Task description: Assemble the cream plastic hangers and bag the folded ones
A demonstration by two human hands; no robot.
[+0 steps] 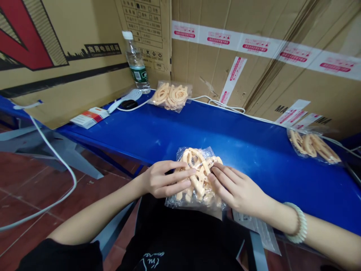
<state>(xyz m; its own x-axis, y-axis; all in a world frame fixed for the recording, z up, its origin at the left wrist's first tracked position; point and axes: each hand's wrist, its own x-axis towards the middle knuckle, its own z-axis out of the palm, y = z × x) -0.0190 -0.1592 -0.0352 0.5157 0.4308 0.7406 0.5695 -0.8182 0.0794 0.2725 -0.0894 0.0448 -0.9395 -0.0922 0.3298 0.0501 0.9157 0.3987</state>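
Observation:
A clear plastic bag (197, 162) full of peach-coloured plastic clips lies at the near edge of the blue table (248, 150), just in front of me. My left hand (162, 178) grips the bag's left side, fingers curled over the clips. My right hand (235, 188) presses on its right side, fingertips pinching the plastic near the top. A pale bead bracelet (299, 222) sits on my right wrist.
Two more bags of clips lie on the table: one at the back (172, 96), one at the far right (313, 145). A water bottle (137, 64), a white device with a cable (124, 99) and a small red-white box (90, 116) stand back left. Cardboard boxes (254, 75) wall off the rear.

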